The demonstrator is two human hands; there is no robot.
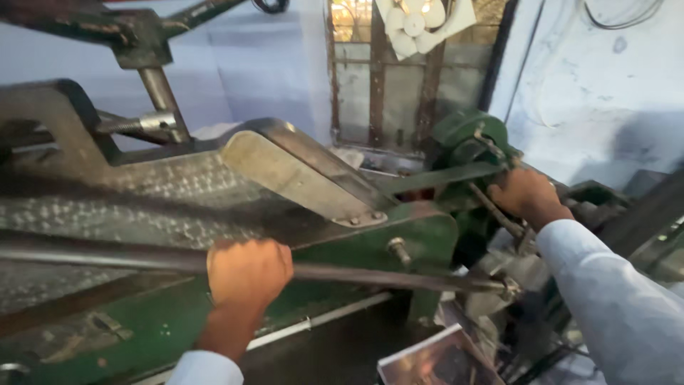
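A large green metal machine (420, 235) with worn grey plates fills the view. My left hand (247, 272) is clenched around a long dark horizontal steel bar (370, 276) that runs across the machine's front. My right hand (526, 196) reaches to the far right side and grips a thin lever or rod (491, 210) beside a round green motor housing (463, 135). Both arms wear light sleeves.
A curved steel arm (299, 171) slopes down over the machine's middle. A textured metal plate (142, 207) lies at left. A printed dark sheet (434, 360) sits low at the front. A barred window with a white fan (417, 25) is behind, beside pale walls.
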